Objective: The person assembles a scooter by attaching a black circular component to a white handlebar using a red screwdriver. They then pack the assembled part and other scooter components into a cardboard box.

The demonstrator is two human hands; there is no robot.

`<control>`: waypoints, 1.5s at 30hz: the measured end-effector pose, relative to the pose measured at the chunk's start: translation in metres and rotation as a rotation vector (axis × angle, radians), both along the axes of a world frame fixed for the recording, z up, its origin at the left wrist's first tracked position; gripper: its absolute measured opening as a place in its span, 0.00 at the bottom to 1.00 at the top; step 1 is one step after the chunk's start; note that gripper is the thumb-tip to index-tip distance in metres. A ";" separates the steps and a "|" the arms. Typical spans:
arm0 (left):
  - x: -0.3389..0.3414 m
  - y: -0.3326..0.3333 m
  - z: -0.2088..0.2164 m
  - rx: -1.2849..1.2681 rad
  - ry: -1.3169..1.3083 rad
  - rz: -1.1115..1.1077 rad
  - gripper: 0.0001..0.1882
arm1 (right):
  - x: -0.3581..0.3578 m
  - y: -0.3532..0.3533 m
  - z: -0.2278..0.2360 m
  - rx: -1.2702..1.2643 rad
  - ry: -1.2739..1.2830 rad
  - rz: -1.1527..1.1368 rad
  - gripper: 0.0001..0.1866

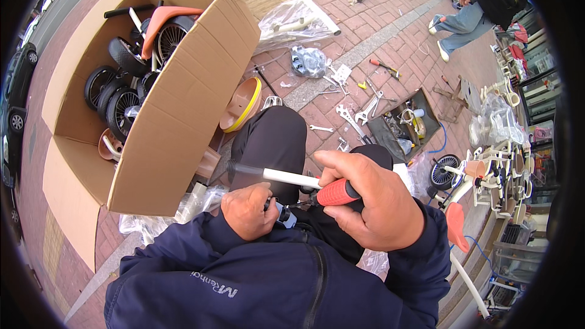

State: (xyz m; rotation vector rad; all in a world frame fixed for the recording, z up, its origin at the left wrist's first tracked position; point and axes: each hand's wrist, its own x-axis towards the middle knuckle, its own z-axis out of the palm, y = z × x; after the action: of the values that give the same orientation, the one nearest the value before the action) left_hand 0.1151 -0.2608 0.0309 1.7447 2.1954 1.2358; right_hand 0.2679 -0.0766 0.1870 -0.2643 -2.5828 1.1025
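In the head view, the screwdriver (337,193) has a red ribbed handle with a black end, and its thin metal shaft points to the left. The right hand (382,206) holds this handle between thumb and fingers. The left hand (247,212) is closed around a small dark part (269,203), near the shaft; its exact kind I cannot tell. The white tube (289,177) extends between both hands, above the lap.

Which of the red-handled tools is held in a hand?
The tool with the thick red handle, gripped by the right hand; the other, slimmer red-handled tool lies on the brick paving, held by nobody.
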 end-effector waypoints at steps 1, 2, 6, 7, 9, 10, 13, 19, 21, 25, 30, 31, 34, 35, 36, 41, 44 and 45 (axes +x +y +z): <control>0.000 0.000 -0.001 0.009 0.003 -0.001 0.12 | 0.000 0.000 0.000 -0.040 0.027 0.002 0.36; 0.000 0.000 -0.002 0.011 0.015 0.005 0.11 | 0.000 0.001 0.001 0.048 -0.005 -0.028 0.36; 0.000 0.000 0.002 0.002 -0.002 -0.007 0.10 | 0.003 0.002 0.004 0.145 -0.042 0.021 0.36; 0.000 0.000 0.004 -0.005 -0.008 -0.003 0.09 | 0.003 0.003 0.005 0.113 -0.036 0.057 0.36; 0.000 0.000 0.009 -0.042 -0.051 0.009 0.07 | 0.003 0.001 0.007 0.031 0.019 0.076 0.34; 0.000 -0.001 0.012 -0.073 -0.088 0.015 0.06 | 0.004 -0.001 0.008 -0.007 0.042 0.078 0.32; 0.001 -0.001 0.020 -0.152 -0.174 0.055 0.06 | 0.004 -0.005 0.010 0.041 -0.020 0.019 0.33; -0.010 -0.003 0.032 -0.319 -0.288 0.036 0.07 | 0.001 -0.006 0.006 0.075 0.103 0.078 0.29; -0.019 -0.002 0.036 -0.402 -0.353 -0.018 0.08 | 0.004 -0.011 0.008 -0.002 0.042 0.036 0.29; -0.037 0.001 0.040 -0.512 -0.403 -0.196 0.09 | 0.006 -0.011 0.008 0.137 -0.013 0.028 0.31; -0.049 0.008 0.036 -0.526 -0.237 -0.354 0.10 | 0.006 -0.013 0.003 -0.014 0.056 0.000 0.27; -0.050 0.009 0.035 -0.498 -0.199 -0.388 0.10 | 0.007 -0.015 0.003 0.016 0.048 -0.044 0.27; -0.055 0.011 0.034 -0.466 -0.091 -0.474 0.12 | 0.008 -0.011 0.001 0.125 0.026 -0.069 0.28; -0.057 0.012 0.034 -0.460 -0.069 -0.495 0.13 | 0.009 -0.010 0.001 0.115 0.037 -0.027 0.27; -0.058 0.013 0.035 -0.472 -0.031 -0.512 0.14 | 0.008 -0.012 0.001 0.096 0.083 -0.021 0.27; -0.061 0.013 0.037 -0.397 0.099 -0.544 0.18 | 0.010 -0.011 0.005 0.121 0.009 -0.068 0.28; -0.061 0.012 0.037 -0.366 0.137 -0.546 0.16 | 0.009 -0.007 0.004 0.131 -0.027 -0.001 0.31; -0.060 0.012 0.037 -0.356 0.141 -0.545 0.15 | 0.008 -0.006 0.002 0.084 0.028 0.043 0.30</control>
State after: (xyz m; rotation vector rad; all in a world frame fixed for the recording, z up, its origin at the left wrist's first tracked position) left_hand 0.0550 -0.2486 0.0677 2.1038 1.6751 0.5780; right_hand 0.2762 -0.0825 0.1893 -0.1737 -2.6136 1.0015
